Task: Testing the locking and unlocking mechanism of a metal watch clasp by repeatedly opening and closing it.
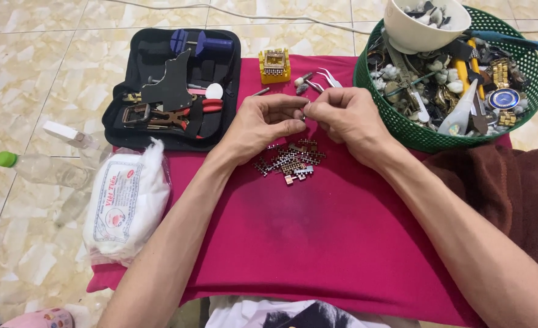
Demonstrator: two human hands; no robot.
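Note:
My left hand (pixel 262 124) and my right hand (pixel 345 118) meet fingertip to fingertip above a red cloth (pixel 317 231), pinching a tiny metal piece (pixel 305 116) between them; it is too small to identify. Just below the hands lies a small pile of watch band links (pixel 290 161), dark and silvery. Both forearms reach in from the bottom of the view.
A black open tool case (pixel 175 88) with pliers lies at the back left. A yellow holder block (pixel 274 65) and tweezers (pixel 328 78) sit behind the hands. A green basket (pixel 427 136) of watch parts holds a white bowl (pixel 424 27). Cotton bag (pixel 126 200), plastic bottle (pixel 41 170), brown towel (pixel 512 188).

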